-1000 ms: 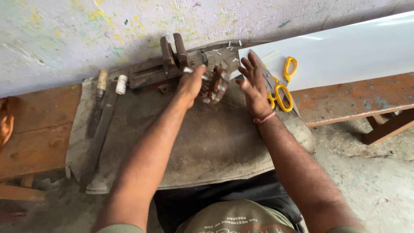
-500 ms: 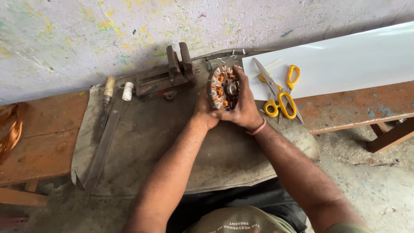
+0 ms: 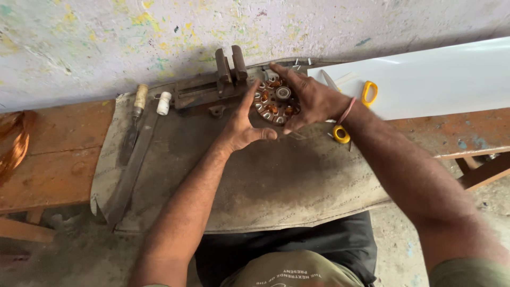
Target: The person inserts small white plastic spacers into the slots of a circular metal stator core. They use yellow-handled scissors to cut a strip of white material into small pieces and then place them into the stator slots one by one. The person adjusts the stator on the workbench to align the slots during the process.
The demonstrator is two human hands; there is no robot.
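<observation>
Worn grey mat (image 3: 276, 180) over my wooden bench (image 3: 53, 159).
Both hands, left (image 3: 241, 125) and right (image 3: 311, 98), clasp the copper-wound stator (image 3: 275, 101), steadying it upright.

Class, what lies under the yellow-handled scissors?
The scissors rest on the grey cloth mat beside a white sheet. The right hand and wrist cover their blades, so what lies beneath those stays hidden.

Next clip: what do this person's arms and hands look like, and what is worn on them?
Both forearms are bare, with no gloves on the left hand or right hand. A thin reddish band circles the right wrist. Olive-green short sleeve edges show near the bottom of the frame. No rings or watch can be seen.
</observation>
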